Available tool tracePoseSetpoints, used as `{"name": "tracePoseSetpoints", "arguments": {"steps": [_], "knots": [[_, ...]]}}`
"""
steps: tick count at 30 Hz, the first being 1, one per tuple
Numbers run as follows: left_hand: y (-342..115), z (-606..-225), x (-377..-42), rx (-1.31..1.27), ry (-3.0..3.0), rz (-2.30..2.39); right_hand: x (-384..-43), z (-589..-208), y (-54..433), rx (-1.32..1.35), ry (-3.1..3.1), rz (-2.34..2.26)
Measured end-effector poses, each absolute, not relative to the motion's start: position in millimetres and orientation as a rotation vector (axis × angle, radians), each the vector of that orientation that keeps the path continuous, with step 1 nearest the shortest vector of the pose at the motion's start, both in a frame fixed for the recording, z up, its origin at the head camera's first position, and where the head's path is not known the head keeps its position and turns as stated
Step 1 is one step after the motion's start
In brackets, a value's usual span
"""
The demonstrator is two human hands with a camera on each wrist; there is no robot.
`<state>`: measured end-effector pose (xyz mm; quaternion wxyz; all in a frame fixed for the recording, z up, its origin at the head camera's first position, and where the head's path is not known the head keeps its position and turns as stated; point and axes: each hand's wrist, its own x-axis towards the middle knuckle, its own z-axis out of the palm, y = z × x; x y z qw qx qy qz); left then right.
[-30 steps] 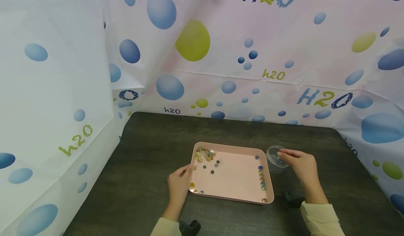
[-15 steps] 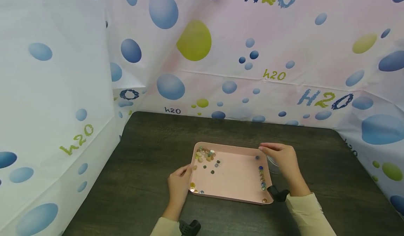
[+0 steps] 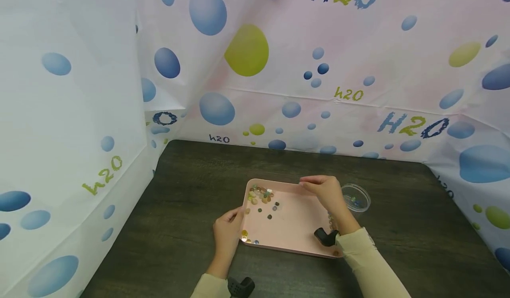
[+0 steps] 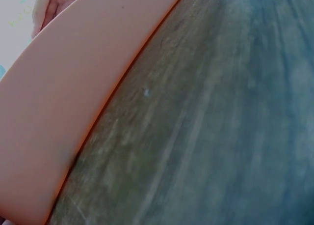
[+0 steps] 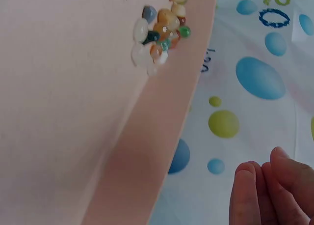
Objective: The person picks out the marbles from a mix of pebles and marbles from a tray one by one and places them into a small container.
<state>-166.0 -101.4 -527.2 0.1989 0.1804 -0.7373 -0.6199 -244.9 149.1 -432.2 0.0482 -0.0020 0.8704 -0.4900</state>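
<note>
Head view: the right hand point(image 3: 324, 196) has swung from the clear cup point(image 3: 363, 203) to above the pink tray's point(image 3: 295, 227) far rim, seemingly bringing the work back to the glass beads point(image 3: 260, 195) lying inside; the left hand point(image 3: 228, 231) pinches its left rim.

Left wrist view: the tray wall stands on the worktop point(image 4: 211, 112).

Right wrist view: the fingers point(image 5: 245, 198) are loosely bent, tips close together, no bead visible.

Backdrop point(image 3: 275, 81) — white, blue-and-green spots, H2O lettering | tabletop point(image 3: 191, 187) — dark, wood-grained
</note>
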Motion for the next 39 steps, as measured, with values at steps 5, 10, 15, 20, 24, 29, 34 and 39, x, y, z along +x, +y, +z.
{"name": "tracePoseSetpoints", "arguments": {"steps": [5, 10, 15, 20, 24, 29, 34, 39], "knots": [[-100.2, -526.4, -165.7, 0.489, -2.048, -1.755, -252.4, -438.7, 131.0, -0.055, 2.66, -1.452], [-100.9, -525.9, -166.0, 0.481, -2.052, -1.756, -257.3, -440.2, 115.6, -0.049, 2.655, -1.429], [-101.9, -526.2, -166.3, 0.468, -2.06, -1.742, -260.2, -444.0, 105.0, -0.067, 2.629, -1.433], [-102.1, -528.4, -166.9, 0.467, -2.063, -1.753, -262.5, -451.1, 93.5, -0.128, 2.645, -1.405], [-102.4, -529.1, -167.0, 0.486, -2.059, -1.766, -262.9, -455.7, 82.7, -0.142, 2.639, -1.398], [-102.4, -529.8, -166.6, 0.492, -2.051, -1.771, -263.9, -463.0, 72.0, -0.145, 2.645, -1.374], [-102.7, -531.3, -167.1, 0.489, -2.051, -1.778, -267.4, -470.3, 64.3, -0.176, 2.648, -1.357], [-102.4, -531.0, -167.0, 0.481, -2.063, -1.752, -268.9, -473.3, 57.6, -0.19, 2.644, -1.34]]}}
